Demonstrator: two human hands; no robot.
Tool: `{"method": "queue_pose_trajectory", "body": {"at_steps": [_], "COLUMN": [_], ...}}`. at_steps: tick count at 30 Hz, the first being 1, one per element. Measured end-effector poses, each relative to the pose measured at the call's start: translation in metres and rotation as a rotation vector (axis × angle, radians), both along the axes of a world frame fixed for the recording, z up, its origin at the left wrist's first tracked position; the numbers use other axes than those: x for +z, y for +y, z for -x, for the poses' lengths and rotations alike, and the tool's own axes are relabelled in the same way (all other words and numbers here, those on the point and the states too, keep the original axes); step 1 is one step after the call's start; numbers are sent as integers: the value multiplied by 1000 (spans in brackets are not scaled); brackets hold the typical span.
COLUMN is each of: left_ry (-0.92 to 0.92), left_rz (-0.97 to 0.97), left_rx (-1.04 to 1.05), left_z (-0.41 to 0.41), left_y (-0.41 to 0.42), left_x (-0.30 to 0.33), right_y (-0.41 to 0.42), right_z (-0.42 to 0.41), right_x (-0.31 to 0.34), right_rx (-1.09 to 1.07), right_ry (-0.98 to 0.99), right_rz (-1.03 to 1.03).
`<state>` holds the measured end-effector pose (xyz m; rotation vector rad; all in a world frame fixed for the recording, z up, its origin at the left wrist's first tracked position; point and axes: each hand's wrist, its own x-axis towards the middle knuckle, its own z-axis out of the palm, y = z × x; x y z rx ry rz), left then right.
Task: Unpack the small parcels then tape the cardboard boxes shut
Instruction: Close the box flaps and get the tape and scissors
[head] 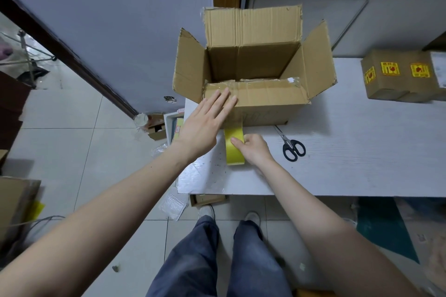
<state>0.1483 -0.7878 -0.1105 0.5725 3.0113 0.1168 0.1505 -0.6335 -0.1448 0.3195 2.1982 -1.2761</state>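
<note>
A large cardboard box (263, 106) stands on the white table (362, 147) with its back and side flaps up and its near flap folded in. My left hand (205, 123) lies flat with straight fingers on the box's near left corner. My right hand (253, 148) grips a roll of yellow tape (233, 149) just in front of the box. A strip of tape runs from the roll up onto the box's front wall.
Black-handled scissors (290, 146) lie on the table right of my right hand. Small boxes with yellow stickers (395, 77) sit at the far right. Packaging scraps, a tray and small boxes (166, 128) litter the floor left of the table.
</note>
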Motion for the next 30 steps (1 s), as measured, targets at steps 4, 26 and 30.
{"method": "queue_pose_trajectory", "body": {"at_steps": [4, 26, 30], "left_ry": [-17, -163, -156], "left_rz": [-101, -115, -99], "left_rx": [28, -189, -193], "left_z": [-2, 9, 14], "left_y": [3, 89, 90], "left_x": [8, -43, -49], "right_y": [-2, 126, 133], "right_z": [-4, 22, 20], "right_x": [-4, -10, -26], "right_rx": [-47, 112, 263], "right_ry": [-14, 206, 139], "right_rz": [62, -353, -530]}}
